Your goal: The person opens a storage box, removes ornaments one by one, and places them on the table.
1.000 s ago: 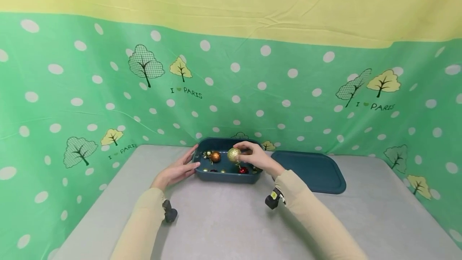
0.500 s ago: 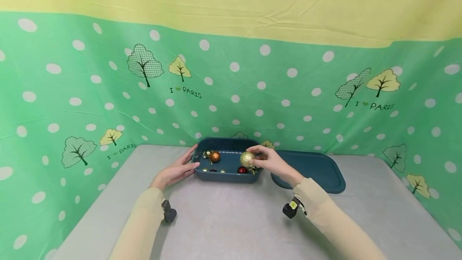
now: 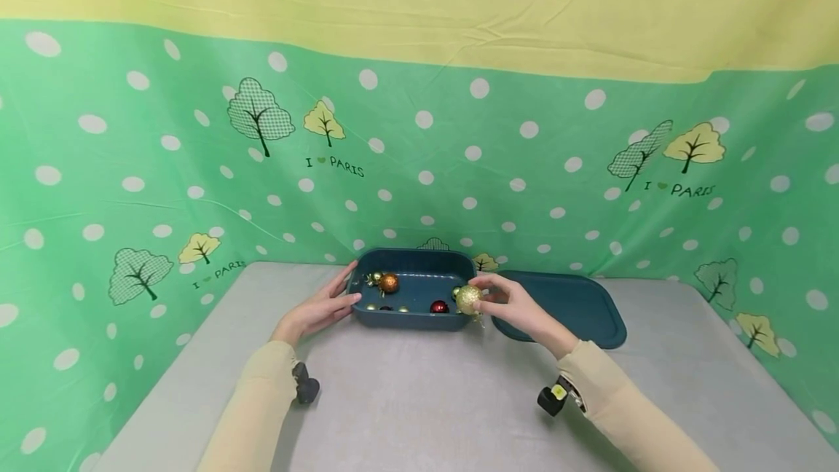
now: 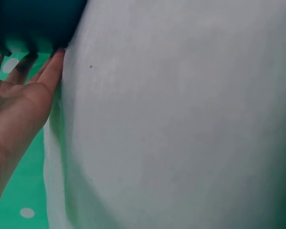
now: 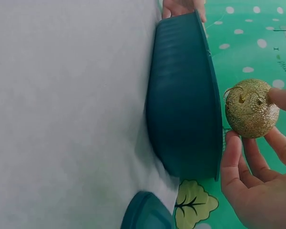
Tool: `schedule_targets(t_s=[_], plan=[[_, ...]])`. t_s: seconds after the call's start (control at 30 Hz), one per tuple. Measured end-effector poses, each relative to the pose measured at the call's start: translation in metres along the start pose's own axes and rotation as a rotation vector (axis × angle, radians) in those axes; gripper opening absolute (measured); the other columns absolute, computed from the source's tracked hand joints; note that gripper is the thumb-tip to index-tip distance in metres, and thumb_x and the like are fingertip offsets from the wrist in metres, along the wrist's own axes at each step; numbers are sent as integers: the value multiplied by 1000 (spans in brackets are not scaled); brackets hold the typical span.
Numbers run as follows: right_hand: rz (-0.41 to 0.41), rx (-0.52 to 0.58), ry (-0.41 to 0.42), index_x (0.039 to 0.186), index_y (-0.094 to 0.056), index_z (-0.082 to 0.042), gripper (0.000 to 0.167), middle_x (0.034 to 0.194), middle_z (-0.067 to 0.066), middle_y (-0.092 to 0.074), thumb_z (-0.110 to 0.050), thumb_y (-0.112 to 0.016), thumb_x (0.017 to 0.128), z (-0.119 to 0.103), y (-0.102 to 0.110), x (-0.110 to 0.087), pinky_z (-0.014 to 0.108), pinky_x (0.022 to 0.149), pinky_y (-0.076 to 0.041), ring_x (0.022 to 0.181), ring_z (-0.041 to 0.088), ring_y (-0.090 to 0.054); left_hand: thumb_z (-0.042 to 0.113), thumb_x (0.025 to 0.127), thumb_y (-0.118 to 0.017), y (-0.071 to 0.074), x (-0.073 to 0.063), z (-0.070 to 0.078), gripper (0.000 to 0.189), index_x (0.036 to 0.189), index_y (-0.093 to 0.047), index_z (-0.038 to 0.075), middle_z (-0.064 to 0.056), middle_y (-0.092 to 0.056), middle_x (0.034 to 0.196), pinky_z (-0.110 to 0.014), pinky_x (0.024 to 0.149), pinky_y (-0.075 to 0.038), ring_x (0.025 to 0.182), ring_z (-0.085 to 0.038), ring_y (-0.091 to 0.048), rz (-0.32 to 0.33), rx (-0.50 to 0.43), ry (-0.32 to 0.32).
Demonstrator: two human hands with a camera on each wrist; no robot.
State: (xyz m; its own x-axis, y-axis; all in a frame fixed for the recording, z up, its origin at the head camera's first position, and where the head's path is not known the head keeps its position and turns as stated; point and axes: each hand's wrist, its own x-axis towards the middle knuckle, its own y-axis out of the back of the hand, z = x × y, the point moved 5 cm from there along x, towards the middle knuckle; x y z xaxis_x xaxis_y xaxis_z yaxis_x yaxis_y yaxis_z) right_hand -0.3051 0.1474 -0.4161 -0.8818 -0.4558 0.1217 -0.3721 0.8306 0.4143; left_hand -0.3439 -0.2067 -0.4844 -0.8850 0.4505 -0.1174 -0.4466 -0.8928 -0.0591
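Observation:
A gold glitter Christmas bauble point(image 3: 468, 300) is pinched between the thumb and fingers of my right hand point(image 3: 518, 307), over the right end of the dark blue box point(image 3: 413, 321). In the right wrist view, gold cord loops show on the bauble point(image 5: 251, 109), which is above the box rim. My left hand point(image 3: 316, 313) rests against the box's left end, its thumb near the front corner and fingers straight along the side. Inside the box lie an orange bauble point(image 3: 389, 282), a red bauble point(image 3: 439, 307) and several small gold ones, partly behind the front wall.
A dark blue lid point(image 3: 566, 308) lies flat on the grey table point(image 3: 419, 399), right of the box. Behind the table hangs a green and yellow curtain point(image 3: 406, 115) with dots and trees, close to the box's back side.
My right hand has carried the gold bauble rightward and slightly down, from over the middle of the box to its right end. My left hand stays at the box's left end.

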Motion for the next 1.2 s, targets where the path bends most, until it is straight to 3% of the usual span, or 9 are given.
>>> schedule_targets(t_s=[0.3,0.53,0.7,0.93,1.2], plan=[[43,-18,-24,131,-54,-3,42,131,18,-52,-17,-66,93,9,6,-19,40,87,-50,110,34,-56,10,100,-54,1,-2,0,80,156,-2,33,-19,26,155,-51,113,-17,144,-36,4,-5,5,-4],[54,33,-54,132,-52,1,44,130,21,-51,-16,-66,93,21,5,-30,42,84,-53,108,35,-57,11,99,-54,1,-4,0,81,156,-1,34,-19,26,154,-51,113,-17,144,-36,5,1,-1,7],[61,29,-18,129,-52,6,42,125,26,-52,-9,-65,92,30,3,-35,34,79,-54,102,35,-61,11,99,-55,2,-3,-2,82,156,-2,35,-19,25,155,-50,113,-17,144,-35,5,14,4,16],[91,44,-46,125,-53,8,42,122,27,-53,-9,-67,90,39,1,-42,43,78,-55,99,35,-64,12,99,-56,1,-1,-2,81,156,-3,35,-19,24,155,-49,113,-19,145,-35,4,15,12,8],[148,16,-82,123,-54,7,40,115,23,-56,-8,-68,88,42,-2,-46,40,70,-56,96,34,-65,10,100,-54,0,-1,1,81,156,-1,34,-18,25,155,-49,113,-17,145,-35,5,-3,7,1]])
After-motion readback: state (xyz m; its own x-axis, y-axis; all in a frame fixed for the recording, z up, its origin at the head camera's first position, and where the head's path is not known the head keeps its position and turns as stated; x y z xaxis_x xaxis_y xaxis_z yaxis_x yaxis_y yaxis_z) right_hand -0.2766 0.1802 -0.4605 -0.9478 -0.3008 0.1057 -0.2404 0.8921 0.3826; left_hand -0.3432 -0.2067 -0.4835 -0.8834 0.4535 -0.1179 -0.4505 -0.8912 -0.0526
